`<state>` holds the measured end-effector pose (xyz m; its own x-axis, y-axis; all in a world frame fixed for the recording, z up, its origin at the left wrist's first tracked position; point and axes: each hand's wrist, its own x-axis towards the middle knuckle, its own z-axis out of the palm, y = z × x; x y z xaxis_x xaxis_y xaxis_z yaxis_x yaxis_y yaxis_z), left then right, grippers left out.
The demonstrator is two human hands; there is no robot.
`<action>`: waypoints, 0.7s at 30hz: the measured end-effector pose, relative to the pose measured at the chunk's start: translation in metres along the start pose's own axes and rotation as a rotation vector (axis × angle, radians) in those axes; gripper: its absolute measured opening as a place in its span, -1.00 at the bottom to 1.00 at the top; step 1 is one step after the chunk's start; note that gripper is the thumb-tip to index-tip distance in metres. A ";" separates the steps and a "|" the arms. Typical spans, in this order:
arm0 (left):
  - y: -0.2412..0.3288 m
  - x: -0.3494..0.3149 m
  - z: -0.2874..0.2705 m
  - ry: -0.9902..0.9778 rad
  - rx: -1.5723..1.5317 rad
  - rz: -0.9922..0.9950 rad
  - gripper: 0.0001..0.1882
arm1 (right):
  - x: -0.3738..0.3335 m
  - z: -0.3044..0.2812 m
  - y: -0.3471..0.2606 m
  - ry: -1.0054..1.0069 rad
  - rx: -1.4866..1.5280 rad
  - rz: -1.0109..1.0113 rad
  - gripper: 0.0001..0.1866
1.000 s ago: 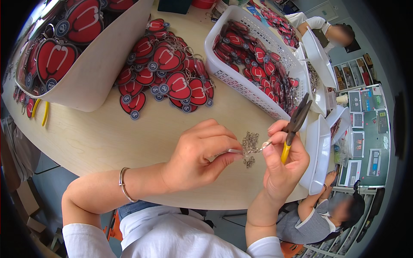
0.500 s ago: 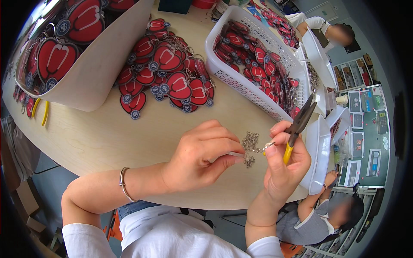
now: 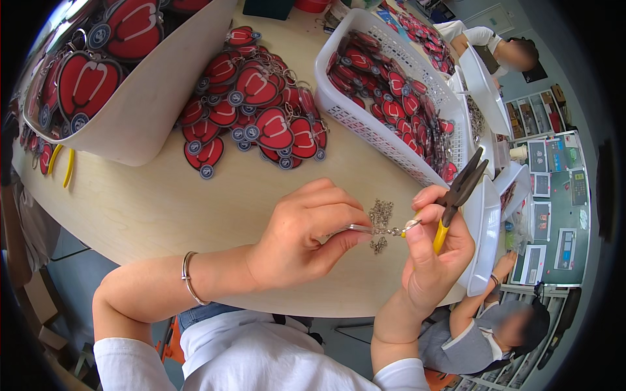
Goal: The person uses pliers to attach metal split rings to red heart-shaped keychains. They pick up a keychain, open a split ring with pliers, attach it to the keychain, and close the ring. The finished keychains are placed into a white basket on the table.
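My left hand (image 3: 310, 231) is closed, pinching a shiny metal key ring (image 3: 357, 227) between thumb and fingers. A short silver chain (image 3: 396, 231) runs from that ring to my right hand (image 3: 433, 244). There, thumb and fingertips grip the chain's end link. Long-nose pliers (image 3: 462, 186) with dark jaws and yellow handles lie tucked in the same right hand, their jaws spread and pointing away from me. On the tabletop just beyond and beneath the chain rests a small heap of loose chain pieces (image 3: 380, 212).
Red heart-shaped keychains (image 3: 254, 111) lie piled ahead. A white perforated basket (image 3: 365, 133) at right and a white bin (image 3: 130, 140) at left hold more. Yellow-handled pliers (image 3: 68, 169) sit beside the bin. White trays (image 3: 482, 241) line the right edge. Two people (image 3: 479, 332) sit at right.
The key ring in my left hand has turned and shows more of itself. My right hand and the pliers have shifted slightly right, and the chain looks straighter between my hands.
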<state>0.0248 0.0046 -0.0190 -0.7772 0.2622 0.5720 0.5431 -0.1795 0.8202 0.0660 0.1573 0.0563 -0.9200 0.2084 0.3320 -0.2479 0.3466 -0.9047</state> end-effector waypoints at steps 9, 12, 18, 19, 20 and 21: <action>0.001 0.001 -0.002 0.070 0.042 0.042 -0.78 | -0.005 -0.005 -0.002 -0.003 -0.020 -0.009 -0.86; 0.003 0.005 -0.006 0.089 0.109 0.145 -0.76 | -0.010 -0.008 -0.004 -0.026 -0.050 -0.001 -0.80; 0.010 0.012 -0.020 0.072 0.268 0.360 -0.68 | -0.020 -0.024 0.011 -0.232 -0.272 -0.182 -0.67; 0.010 0.012 -0.022 0.066 0.297 0.383 -0.67 | -0.024 -0.024 0.012 -0.250 -0.272 -0.176 -0.66; 0.011 0.012 -0.024 0.043 0.317 0.395 -0.66 | -0.025 -0.024 0.014 -0.267 -0.271 -0.171 -0.65; 0.013 0.013 -0.026 0.021 0.338 0.407 -0.65 | -0.021 -0.024 0.012 -0.281 -0.329 -0.260 -0.63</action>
<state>0.0131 -0.0191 -0.0010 -0.4867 0.2158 0.8465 0.8715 0.0535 0.4875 0.0893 0.1790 0.0449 -0.8978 -0.1615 0.4097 -0.4126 0.6336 -0.6544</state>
